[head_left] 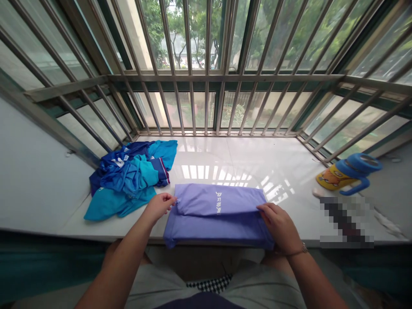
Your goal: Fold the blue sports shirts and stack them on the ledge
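A purple garment [222, 229] lies folded into a wide band along the front edge of the white sill, with its upper layer turned back and a column of white lettering facing up. The left end of that upper layer is pinched between the thumb and fingers of my left hand [161, 205]. My right hand [279, 223], with a bracelet at the wrist, grips the layer's right end. Both hands are closed on the cloth, which stretches between them. Part of the lower layer droops slightly over the edge. What kind of garment it is, I cannot tell.
A crumpled heap of blue and teal sportswear [135, 176] sits on the left of the sill [209, 150]. To the right stands a blue and yellow bottle with a handle [341, 174], beside a blurred-out patch [346, 223]. Metal window bars [207, 107] enclose the back and sides.
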